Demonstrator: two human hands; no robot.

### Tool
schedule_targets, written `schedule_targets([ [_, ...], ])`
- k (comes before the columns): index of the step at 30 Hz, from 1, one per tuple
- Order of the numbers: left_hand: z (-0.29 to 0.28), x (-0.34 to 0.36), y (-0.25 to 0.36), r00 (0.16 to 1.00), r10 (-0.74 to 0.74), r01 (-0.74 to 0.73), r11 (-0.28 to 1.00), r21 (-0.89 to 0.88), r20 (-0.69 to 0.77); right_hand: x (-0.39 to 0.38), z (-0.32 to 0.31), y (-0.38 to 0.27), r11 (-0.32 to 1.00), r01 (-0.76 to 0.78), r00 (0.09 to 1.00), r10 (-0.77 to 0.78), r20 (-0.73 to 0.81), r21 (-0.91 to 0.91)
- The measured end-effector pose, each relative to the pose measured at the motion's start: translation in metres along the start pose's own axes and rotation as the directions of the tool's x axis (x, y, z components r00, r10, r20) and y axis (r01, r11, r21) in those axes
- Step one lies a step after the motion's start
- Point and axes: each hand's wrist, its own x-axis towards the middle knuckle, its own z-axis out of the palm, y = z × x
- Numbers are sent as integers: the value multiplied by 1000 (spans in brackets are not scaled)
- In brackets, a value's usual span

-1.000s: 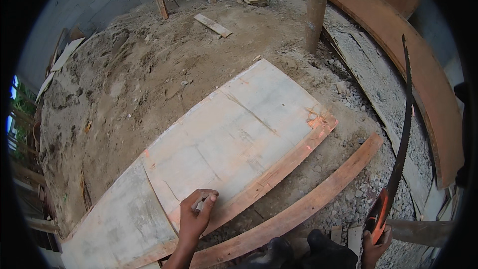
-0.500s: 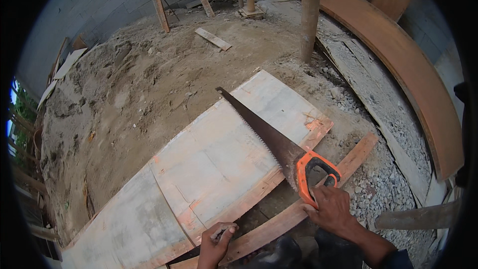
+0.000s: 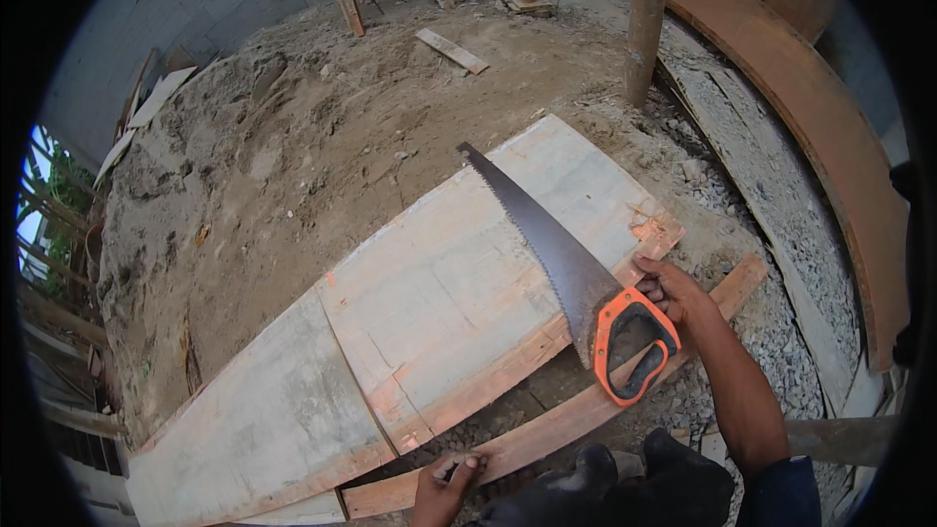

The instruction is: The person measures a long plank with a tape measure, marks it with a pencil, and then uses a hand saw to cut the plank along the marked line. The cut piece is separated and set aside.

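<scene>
Head view shows the saw point(image 3: 556, 234) lying across the pale board point(image 3: 449, 283), with its blade pointing to the upper left and its orange and black handle reaching past the near edge, over the curved plank point(image 3: 547, 437). The right hand point(image 3: 673, 293) is just beside this handle, with bent fingers at the orange edge of the board; whether they grip it, I cannot tell. The left hand point(image 3: 449, 480) is at the curved plank, its fingers curled toward the thumb; if they hold something, I cannot tell. Gravel point(image 3: 771, 371) lies at the right.
</scene>
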Motion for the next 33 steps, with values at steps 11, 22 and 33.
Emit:
schedule_targets([
  [11, -37, -55, -11, 952, 233, -214, 970, 112, -199, -72, 25, -9, 987, 151, 982, -155, 103, 51],
  [22, -20, -68, 71, 664, 747, -680, 590, 435, 23, -170, -39, 73, 959, 273, 959, -266, -94, 73],
  [33, 90, 152, 162, 586, 746, -777, 409, 478, 315, -208, -71, 128, 940, 73, 995, -94, -46, -333],
])
